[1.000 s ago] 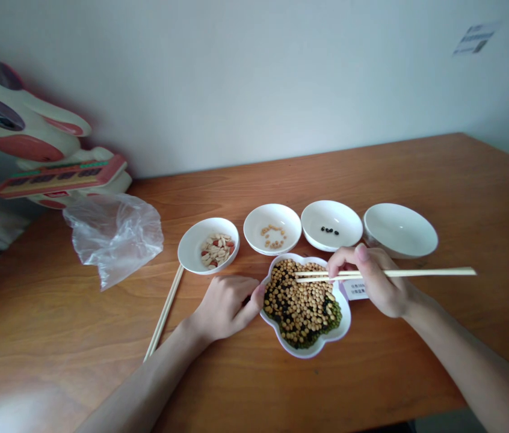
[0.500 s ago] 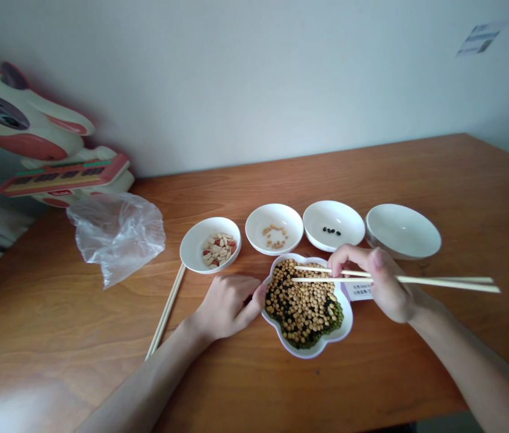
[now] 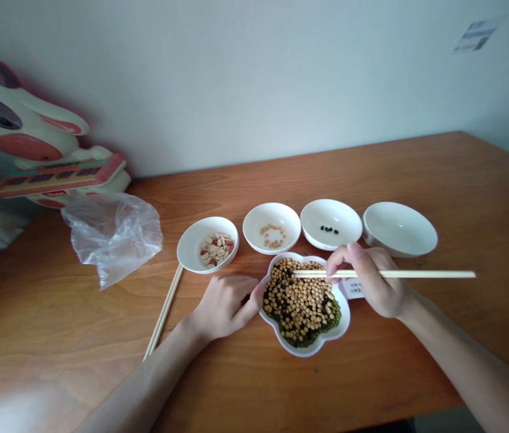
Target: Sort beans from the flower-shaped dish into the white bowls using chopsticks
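Observation:
My right hand (image 3: 374, 284) is closed round a pair of light wooden chopsticks (image 3: 430, 274), which lie almost in line with each other. Their tips touch the mixed beans (image 3: 308, 294) in a white scalloped bowl (image 3: 343, 316); whether a bean sits between the tips, I cannot tell. Most of these beans are yellow, with black and green ones among them. My left hand (image 3: 226, 305) grips the bowl's left rim, thumb on the edge and fingers curled. Behind stand white bowls: one with peanuts (image 3: 216, 249), one with a few yellow beans (image 3: 273, 243), one with black beans (image 3: 329, 230).
A fourth white bowl (image 3: 401, 228) stands at the right of the row. Another chopstick pair (image 3: 164, 310) lies left of my left hand. A crumpled plastic bag (image 3: 117, 234) and a cow-shaped toy keyboard (image 3: 62, 174) sit at left. A printed label (image 3: 354, 288) shows under my right hand.
The chopstick tips have come together, and their back ends now line up. My right hand has shifted slightly left. My left hand still grips the scalloped bowl.

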Motion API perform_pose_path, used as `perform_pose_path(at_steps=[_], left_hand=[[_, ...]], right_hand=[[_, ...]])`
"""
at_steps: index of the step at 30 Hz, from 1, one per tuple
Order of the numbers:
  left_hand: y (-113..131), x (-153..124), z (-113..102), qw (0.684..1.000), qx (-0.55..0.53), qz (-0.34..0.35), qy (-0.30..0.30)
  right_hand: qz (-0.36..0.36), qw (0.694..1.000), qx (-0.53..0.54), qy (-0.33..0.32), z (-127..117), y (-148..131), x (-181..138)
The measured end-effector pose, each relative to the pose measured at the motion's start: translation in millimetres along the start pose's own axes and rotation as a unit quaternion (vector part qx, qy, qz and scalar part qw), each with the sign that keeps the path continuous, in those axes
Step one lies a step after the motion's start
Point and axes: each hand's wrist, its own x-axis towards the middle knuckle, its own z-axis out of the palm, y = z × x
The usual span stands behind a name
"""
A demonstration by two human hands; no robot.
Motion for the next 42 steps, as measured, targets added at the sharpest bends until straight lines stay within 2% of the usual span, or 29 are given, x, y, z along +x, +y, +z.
perform_pose_path(at_steps=[7, 10, 13, 16, 19, 21, 23, 26, 28, 34, 36, 40, 42], left_hand=[[-1.1, -1.2, 0.0, 1.0, -0.003, -0.003, -0.003], [-1.3, -2.0, -0.4, 1.0, -0.004, -0.006, -0.008], [-0.9, -1.4, -0.2, 1.0, -0.004, -0.003, -0.008], [-0.2, -0.2, -0.1, 1.0, -0.003, 0.0, -0.008], [0.5, 0.4, -0.5, 1.0, 0.001, 0.003, -0.007], [0.5, 0.5, -0.7, 1.0, 0.004, 0.004, -0.007], [0.2, 0.6, -0.4, 1.0, 0.007, 0.001, -0.007], [-0.4, 1.5, 0.1, 1.0, 0.011, -0.001, -0.007], [-0.6, 2.2, 0.1, 1.0, 0.006, 0.002, -0.007], [-0.4, 0.7, -0.7, 1.0, -0.001, 0.001, -0.01], [-0.4, 0.4, -0.7, 1.0, -0.001, -0.001, -0.011], [-0.9, 1.0, -0.1, 1.0, 0.006, -0.003, -0.013], [-1.1, 1.0, 0.3, 1.0, 0.009, -0.002, -0.009]], right_hand=[[0.033, 0.997, 0.071, 0.013, -4.6, 3.9, -0.9], [0.052, 0.991, 0.115, 0.041, -7.5, 1.9, 2.8], [0.056, 0.974, 0.21, 0.072, -10.6, 0.3, 6.9], [0.021, 0.953, 0.296, 0.066, -13.1, -0.9, 6.5], [-0.009, 0.959, 0.277, 0.06, -14.7, -6.6, 1.3], [0.007, 0.97, 0.237, 0.046, -15.5, -13.2, -2.0], [0.011, 0.968, 0.252, 0.013, -16.8, -18.9, -3.5], [-0.014, 0.948, 0.318, -0.027, -20.1, -20.0, -2.4], [-0.014, 0.937, 0.348, -0.022, -21.8, -15.6, -0.4], [0.08, 0.922, 0.368, 0.087, -20.0, -3.3, 8.8], [0.11, 0.906, 0.397, 0.098, -21.9, -3.8, 13.0], [0.112, 0.867, 0.472, 0.117, -33.7, -3.8, 18.4], [0.113, 0.837, 0.52, 0.127, -40.7, -0.7, 18.8]])
